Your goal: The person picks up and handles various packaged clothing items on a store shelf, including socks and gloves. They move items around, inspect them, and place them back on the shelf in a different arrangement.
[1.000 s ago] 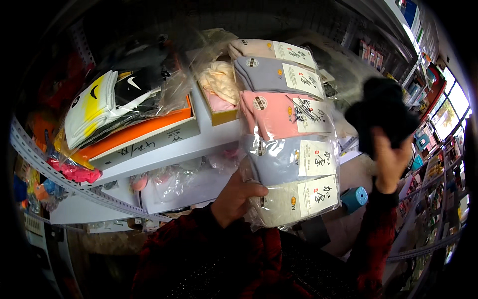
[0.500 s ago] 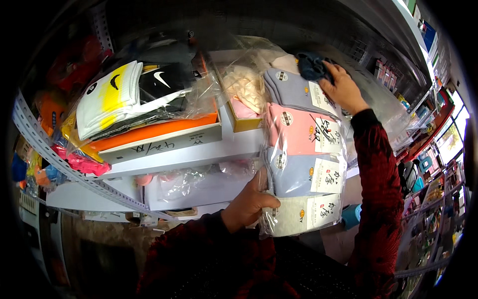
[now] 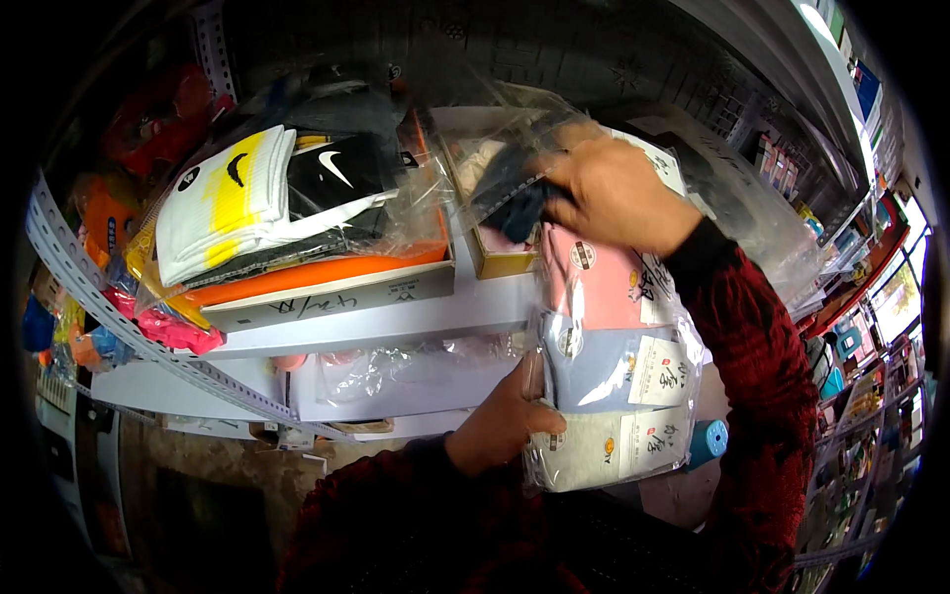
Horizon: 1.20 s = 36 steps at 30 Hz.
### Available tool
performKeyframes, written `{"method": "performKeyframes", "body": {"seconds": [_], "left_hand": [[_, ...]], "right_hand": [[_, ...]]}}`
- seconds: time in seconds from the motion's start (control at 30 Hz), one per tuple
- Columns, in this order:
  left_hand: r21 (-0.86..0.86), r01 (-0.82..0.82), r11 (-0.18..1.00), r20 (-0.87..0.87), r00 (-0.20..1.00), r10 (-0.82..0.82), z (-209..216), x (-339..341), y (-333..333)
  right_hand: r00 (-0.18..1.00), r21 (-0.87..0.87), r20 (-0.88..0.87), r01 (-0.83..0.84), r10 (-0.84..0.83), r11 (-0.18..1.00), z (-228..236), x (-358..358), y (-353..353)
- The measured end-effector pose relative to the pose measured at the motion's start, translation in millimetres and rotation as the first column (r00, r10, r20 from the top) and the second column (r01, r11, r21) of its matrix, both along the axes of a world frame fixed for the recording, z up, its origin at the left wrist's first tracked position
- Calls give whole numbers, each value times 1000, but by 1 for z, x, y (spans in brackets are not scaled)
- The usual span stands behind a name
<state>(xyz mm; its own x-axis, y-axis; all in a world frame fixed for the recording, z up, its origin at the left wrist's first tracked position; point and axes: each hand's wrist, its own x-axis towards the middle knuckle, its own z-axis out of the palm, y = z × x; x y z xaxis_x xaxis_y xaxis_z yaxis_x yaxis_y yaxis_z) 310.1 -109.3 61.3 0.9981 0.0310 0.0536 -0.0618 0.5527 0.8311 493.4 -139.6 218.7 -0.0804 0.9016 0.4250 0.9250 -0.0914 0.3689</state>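
My left hand [image 3: 500, 428] grips the lower left edge of a long clear plastic pack of folded socks [image 3: 592, 358], its thumb on top. Pink, blue-grey and pale grey pairs with white labels show in the pack, which slants down toward me. Across its far end reaches my right hand [image 3: 625, 196], a little blurred, with its fingers closed on a dark blue cloth bundle [image 3: 517, 203]. That bundle is over a small yellow-edged box [image 3: 507, 261] holding cream and pink items. My right hand and forearm partly cover the far end of the pack.
White socks with yellow patches [image 3: 223, 203] and a black packet lie in plastic on an orange-and-white box [image 3: 341, 297], to the left on the white shelf [image 3: 485, 309]. A perforated metal edge [image 3: 148, 332] curves along the left. Below the pack is a blue cylinder [image 3: 708, 443].
My right hand has carried the dark blue bundle left, from the pack's far end to over the small box. The pack in my left hand has shifted slightly down and right.
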Motion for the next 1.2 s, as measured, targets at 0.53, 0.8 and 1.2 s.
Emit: {"method": "performKeyframes", "body": {"seconds": [0.53,0.8,1.2], "left_hand": [[19,-23,1000,-42,999,23,8,-5,-3],[186,-59,981,136,990,34,-10,2,1],[520,-351,779,487,871,67,-9,15,14]], "right_hand": [[805,86,-180,585,-565,806,16,119,-57],[942,142,-287,220,-172,965,-15,15,-99],[771,-72,-632,39,-76,997,-38,-90,-182]]}}
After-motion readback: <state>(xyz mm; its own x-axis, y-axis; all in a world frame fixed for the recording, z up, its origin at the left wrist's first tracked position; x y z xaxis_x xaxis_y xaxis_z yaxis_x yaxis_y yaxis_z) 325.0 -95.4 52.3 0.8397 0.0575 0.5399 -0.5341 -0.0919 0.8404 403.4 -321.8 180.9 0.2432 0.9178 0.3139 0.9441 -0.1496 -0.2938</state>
